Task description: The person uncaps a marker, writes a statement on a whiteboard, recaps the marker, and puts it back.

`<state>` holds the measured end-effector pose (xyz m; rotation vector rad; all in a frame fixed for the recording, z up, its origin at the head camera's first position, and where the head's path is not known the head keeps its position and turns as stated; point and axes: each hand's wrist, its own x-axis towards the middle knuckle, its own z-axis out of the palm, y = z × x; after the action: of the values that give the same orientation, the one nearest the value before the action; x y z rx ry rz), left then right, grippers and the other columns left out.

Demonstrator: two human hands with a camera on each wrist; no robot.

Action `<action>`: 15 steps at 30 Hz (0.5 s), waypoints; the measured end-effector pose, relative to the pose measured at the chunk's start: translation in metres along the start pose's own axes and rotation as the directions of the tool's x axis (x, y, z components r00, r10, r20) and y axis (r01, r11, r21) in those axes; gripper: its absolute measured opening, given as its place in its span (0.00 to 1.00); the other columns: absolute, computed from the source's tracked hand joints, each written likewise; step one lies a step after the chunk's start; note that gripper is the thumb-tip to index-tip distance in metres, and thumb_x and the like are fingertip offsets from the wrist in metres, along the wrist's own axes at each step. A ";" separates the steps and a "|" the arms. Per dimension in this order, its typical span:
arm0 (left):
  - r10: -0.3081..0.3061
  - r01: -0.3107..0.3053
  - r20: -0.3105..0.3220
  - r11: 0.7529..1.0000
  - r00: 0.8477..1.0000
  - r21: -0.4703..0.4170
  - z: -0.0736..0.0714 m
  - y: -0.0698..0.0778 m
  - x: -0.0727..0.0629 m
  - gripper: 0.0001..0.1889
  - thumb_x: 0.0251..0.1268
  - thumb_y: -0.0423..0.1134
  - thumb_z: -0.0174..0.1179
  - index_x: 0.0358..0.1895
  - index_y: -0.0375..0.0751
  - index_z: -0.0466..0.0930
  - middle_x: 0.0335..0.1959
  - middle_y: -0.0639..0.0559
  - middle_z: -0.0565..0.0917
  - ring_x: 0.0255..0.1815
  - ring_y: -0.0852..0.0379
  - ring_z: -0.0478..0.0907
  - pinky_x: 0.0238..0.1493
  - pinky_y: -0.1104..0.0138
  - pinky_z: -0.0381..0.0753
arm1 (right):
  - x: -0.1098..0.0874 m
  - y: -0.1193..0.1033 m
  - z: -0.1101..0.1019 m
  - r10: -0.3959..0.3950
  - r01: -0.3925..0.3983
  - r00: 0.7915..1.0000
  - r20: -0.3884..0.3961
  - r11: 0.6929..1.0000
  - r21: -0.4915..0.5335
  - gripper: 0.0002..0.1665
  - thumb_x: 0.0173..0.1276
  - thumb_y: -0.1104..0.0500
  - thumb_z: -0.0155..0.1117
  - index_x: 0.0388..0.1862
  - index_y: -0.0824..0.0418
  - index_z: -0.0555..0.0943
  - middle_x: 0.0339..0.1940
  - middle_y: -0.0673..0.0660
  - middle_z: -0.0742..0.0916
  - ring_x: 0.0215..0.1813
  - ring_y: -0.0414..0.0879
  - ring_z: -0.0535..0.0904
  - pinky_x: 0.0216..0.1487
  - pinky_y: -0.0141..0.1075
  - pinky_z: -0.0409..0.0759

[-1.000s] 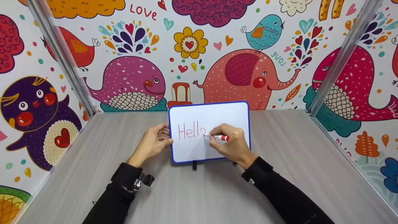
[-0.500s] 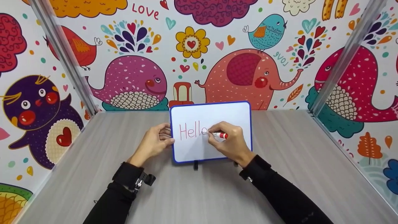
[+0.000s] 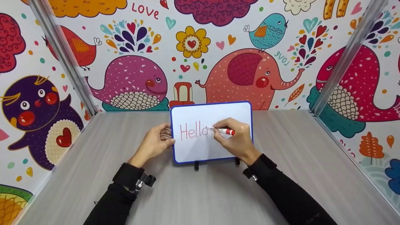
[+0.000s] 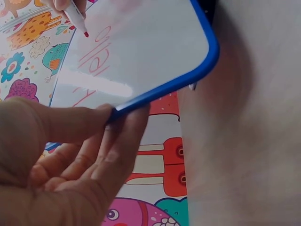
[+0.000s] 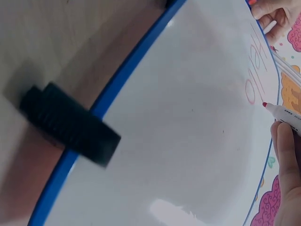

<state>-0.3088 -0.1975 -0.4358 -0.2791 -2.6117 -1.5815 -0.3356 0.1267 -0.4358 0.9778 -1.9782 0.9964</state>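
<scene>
My right hand [image 3: 236, 137] pinches the marker [image 3: 230, 131] near its tip, just right of "Hello" (light, stiff, probably smooth); my left hand [image 3: 152, 142] pinches the left rim of the whiteboard [image 3: 191, 152], likely the surest hold; its slick-looking face stands tilted on the table [image 3: 193, 197].

Grey table [image 3: 200, 200], printed wall [image 3: 232, 26] behind: purple whale [image 3: 134, 75], orange elephant [image 3: 232, 92], blue bird [image 3: 269, 29] atop it, yellow flower [image 3: 193, 42]. Metal posts [image 3: 64, 59] at back corners.
</scene>
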 end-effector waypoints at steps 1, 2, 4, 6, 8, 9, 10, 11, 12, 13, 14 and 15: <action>-0.001 0.001 0.001 1.000 1.000 -0.004 0.000 0.000 0.000 0.23 0.76 0.19 0.69 0.71 0.24 0.80 0.58 0.30 0.93 0.54 0.47 0.94 0.53 0.70 0.97 | 0.000 0.001 -0.002 0.006 -0.006 1.000 -0.004 1.000 0.000 0.08 0.71 0.68 0.84 0.47 0.63 0.94 0.44 0.56 0.99 0.47 0.49 0.97 0.60 0.29 0.95; -0.003 0.003 0.001 1.000 1.000 -0.008 0.000 0.000 0.000 0.24 0.76 0.19 0.69 0.72 0.24 0.80 0.58 0.30 0.92 0.54 0.47 0.94 0.52 0.70 0.97 | 0.000 0.002 -0.004 0.014 -0.014 1.000 -0.005 1.000 -0.002 0.09 0.71 0.67 0.85 0.47 0.63 0.95 0.45 0.56 0.99 0.47 0.48 0.97 0.60 0.29 0.95; -0.001 0.001 0.004 1.000 1.000 -0.014 0.000 0.000 0.000 0.23 0.76 0.19 0.69 0.71 0.24 0.80 0.58 0.30 0.92 0.55 0.46 0.94 0.53 0.70 0.97 | -0.001 0.004 -0.007 0.022 -0.022 1.000 -0.017 1.000 -0.003 0.09 0.70 0.67 0.85 0.47 0.63 0.95 0.44 0.56 0.99 0.47 0.49 0.97 0.60 0.27 0.94; 0.004 -0.003 0.006 1.000 1.000 -0.020 0.001 0.000 0.001 0.23 0.76 0.19 0.69 0.71 0.23 0.80 0.58 0.30 0.92 0.55 0.46 0.94 0.53 0.69 0.97 | -0.002 0.007 -0.011 0.026 -0.026 0.999 -0.024 1.000 -0.002 0.09 0.70 0.67 0.85 0.47 0.63 0.95 0.44 0.56 0.99 0.48 0.49 0.98 0.61 0.24 0.93; 0.001 0.000 0.009 1.000 1.000 -0.026 0.001 -0.001 0.001 0.23 0.77 0.19 0.68 0.71 0.24 0.80 0.58 0.30 0.92 0.55 0.45 0.94 0.52 0.69 0.97 | -0.003 0.009 -0.016 0.031 -0.031 0.999 -0.026 1.000 -0.001 0.09 0.69 0.67 0.85 0.47 0.62 0.95 0.44 0.56 0.99 0.48 0.49 0.98 0.62 0.22 0.91; -0.001 0.001 0.009 1.000 1.000 -0.026 0.001 -0.001 0.001 0.23 0.77 0.19 0.68 0.71 0.24 0.80 0.58 0.30 0.92 0.55 0.45 0.94 0.53 0.69 0.97 | -0.003 0.010 -0.018 0.032 -0.032 0.999 -0.026 0.999 0.001 0.09 0.69 0.67 0.85 0.47 0.63 0.95 0.44 0.55 0.99 0.48 0.50 0.98 0.63 0.22 0.91; -0.004 0.004 0.010 1.000 1.000 -0.026 0.001 -0.001 0.001 0.23 0.77 0.19 0.68 0.71 0.24 0.80 0.59 0.30 0.92 0.56 0.45 0.94 0.53 0.69 0.97 | -0.004 0.011 -0.020 0.032 -0.032 0.999 -0.025 0.999 0.002 0.09 0.69 0.68 0.86 0.47 0.62 0.95 0.44 0.55 0.99 0.49 0.50 0.98 0.64 0.22 0.90; -0.006 0.006 0.013 1.000 1.000 -0.026 0.001 -0.001 0.001 0.23 0.78 0.19 0.68 0.71 0.24 0.79 0.59 0.30 0.92 0.56 0.45 0.94 0.54 0.68 0.97 | -0.005 0.012 -0.022 0.032 -0.032 0.999 -0.021 0.999 0.005 0.10 0.69 0.68 0.86 0.47 0.63 0.95 0.44 0.56 0.99 0.49 0.50 0.98 0.64 0.22 0.90; -0.012 0.013 0.013 1.000 1.000 -0.026 0.001 -0.001 0.001 0.23 0.78 0.19 0.68 0.72 0.24 0.79 0.60 0.30 0.92 0.57 0.45 0.94 0.54 0.69 0.97 | -0.005 0.012 -0.024 0.030 -0.030 0.999 -0.017 1.000 0.008 0.10 0.69 0.68 0.86 0.47 0.63 0.95 0.45 0.56 0.99 0.49 0.50 0.98 0.64 0.21 0.90; -0.013 0.014 0.012 1.000 1.000 -0.023 0.001 -0.001 0.000 0.23 0.78 0.19 0.67 0.72 0.24 0.79 0.60 0.30 0.92 0.57 0.44 0.94 0.55 0.68 0.97 | -0.006 0.013 -0.026 0.029 -0.029 1.000 -0.012 1.000 0.010 0.10 0.69 0.69 0.86 0.47 0.63 0.95 0.45 0.56 0.99 0.49 0.50 0.98 0.65 0.21 0.90; -0.015 0.015 0.010 1.000 1.000 -0.020 0.001 -0.001 0.000 0.23 0.78 0.19 0.67 0.73 0.24 0.78 0.60 0.30 0.92 0.58 0.44 0.94 0.56 0.68 0.97 | -0.006 0.015 -0.028 0.028 -0.028 1.000 -0.007 1.000 0.012 0.10 0.69 0.69 0.86 0.47 0.63 0.95 0.44 0.56 0.99 0.49 0.50 0.98 0.65 0.22 0.90; -0.014 0.014 0.010 1.000 1.000 -0.020 0.001 -0.001 0.000 0.23 0.79 0.19 0.67 0.73 0.24 0.78 0.61 0.30 0.91 0.58 0.43 0.94 0.56 0.68 0.97 | -0.006 0.015 -0.029 0.028 -0.028 1.000 -0.003 0.999 0.016 0.10 0.69 0.69 0.86 0.47 0.63 0.95 0.45 0.55 0.99 0.49 0.50 0.98 0.65 0.22 0.90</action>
<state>-0.3087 -0.1969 -0.4371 -0.2717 -2.6119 -1.6158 -0.3385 0.1598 -0.4328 0.9587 -1.9897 1.0296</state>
